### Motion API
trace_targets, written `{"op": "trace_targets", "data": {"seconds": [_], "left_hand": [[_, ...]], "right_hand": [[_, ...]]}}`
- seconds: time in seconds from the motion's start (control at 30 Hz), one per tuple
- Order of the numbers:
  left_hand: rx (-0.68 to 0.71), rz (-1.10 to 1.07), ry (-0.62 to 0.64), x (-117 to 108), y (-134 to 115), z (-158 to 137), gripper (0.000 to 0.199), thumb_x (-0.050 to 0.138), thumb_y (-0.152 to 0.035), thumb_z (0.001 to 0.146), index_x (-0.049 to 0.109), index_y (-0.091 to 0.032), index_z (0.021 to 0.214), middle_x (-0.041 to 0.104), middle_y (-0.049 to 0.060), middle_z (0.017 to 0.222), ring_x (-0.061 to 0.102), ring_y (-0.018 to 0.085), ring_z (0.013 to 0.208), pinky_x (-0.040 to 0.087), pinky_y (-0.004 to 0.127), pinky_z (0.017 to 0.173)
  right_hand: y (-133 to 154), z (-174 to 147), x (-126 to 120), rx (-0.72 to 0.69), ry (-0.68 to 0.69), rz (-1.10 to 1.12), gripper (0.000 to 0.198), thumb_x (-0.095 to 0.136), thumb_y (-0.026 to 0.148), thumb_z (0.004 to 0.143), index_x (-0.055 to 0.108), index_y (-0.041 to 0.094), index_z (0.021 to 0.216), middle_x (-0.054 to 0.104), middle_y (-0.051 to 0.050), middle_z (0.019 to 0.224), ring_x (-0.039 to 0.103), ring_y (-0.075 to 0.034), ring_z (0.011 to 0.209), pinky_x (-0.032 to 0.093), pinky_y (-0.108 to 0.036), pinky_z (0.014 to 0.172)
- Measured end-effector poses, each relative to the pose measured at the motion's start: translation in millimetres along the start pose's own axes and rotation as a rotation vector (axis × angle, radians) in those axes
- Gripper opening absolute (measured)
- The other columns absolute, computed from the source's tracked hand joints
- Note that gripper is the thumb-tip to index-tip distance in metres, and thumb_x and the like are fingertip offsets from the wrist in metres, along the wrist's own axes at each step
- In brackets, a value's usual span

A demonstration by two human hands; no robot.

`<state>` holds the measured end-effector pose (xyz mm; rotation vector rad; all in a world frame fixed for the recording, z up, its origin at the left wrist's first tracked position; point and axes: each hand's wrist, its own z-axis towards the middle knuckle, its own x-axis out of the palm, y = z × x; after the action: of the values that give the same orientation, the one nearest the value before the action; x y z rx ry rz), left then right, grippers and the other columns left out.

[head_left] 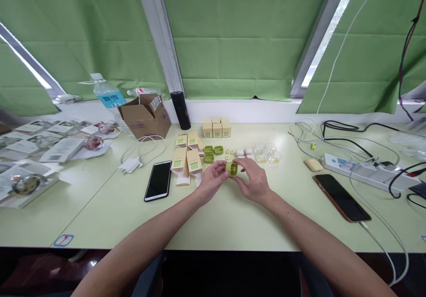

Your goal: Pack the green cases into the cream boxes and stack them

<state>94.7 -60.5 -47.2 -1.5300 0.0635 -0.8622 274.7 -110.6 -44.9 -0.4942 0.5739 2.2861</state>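
Note:
Both hands meet over the middle of the table around one small square green cup (232,169), its hollow side turned to the right. My left hand (213,180) pinches its left side with thumb and fingers. On the other side, my right hand (253,180) has its thumb and fingertips curled at the cup's edges. Just beyond them sit several more green cups (218,150), tiny yellow pieces (232,152), white rolls (248,151) and clear plastic cups (275,156). Left of the cups lie open paper boxes (195,161) with green labels.
Closed small boxes (217,129) stand at the back, near a black bottle (180,110) and a brown carton (146,117). One phone (158,180) lies left, another phone (342,197) right, by a power strip (361,170) with cables. Packaged items (63,148) cover the far left.

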Motion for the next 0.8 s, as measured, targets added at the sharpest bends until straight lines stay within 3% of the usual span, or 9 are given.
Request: {"op": "trace_targets", "data": {"seconds": [0.13,0.3,0.8], "left_hand": [[0.092,0.101,-0.048,2.0,-0.3,0.6,0.052,0.097,-0.038,0.063,0.067,-0.018,0.100,0.069,0.005,0.100,0.066,0.017,0.094,0.054,0.030,0.088],[0.130,0.254,-0.102,6.1,-4.2,-0.3,0.043,0.086,-0.050,0.075,0.069,-0.017,0.097,0.069,0.006,0.093,0.066,0.016,0.083,0.055,0.032,0.085],[0.157,0.410,-0.156,7.7,-5.1,0.9,0.032,0.079,-0.046,0.079,0.065,-0.017,0.078,0.060,-0.001,0.070,0.054,0.012,0.065,0.046,0.026,0.064]], "right_hand": [[0.7,-2.9,5.0,0.151,-0.016,0.175,0.046,0.061,0.020,0.095,0.055,0.030,0.140,0.069,-0.011,0.126,0.067,-0.028,0.117,0.070,-0.042,0.074],[1.9,-1.6,5.4,0.308,-0.023,0.319,0.041,0.065,0.022,0.092,0.060,0.031,0.132,0.068,-0.008,0.126,0.067,-0.025,0.115,0.070,-0.041,0.080],[2.1,-1.8,4.8,0.280,0.018,0.318,0.040,0.065,0.019,0.090,0.062,0.029,0.128,0.069,-0.008,0.124,0.067,-0.025,0.113,0.070,-0.040,0.077]]}}
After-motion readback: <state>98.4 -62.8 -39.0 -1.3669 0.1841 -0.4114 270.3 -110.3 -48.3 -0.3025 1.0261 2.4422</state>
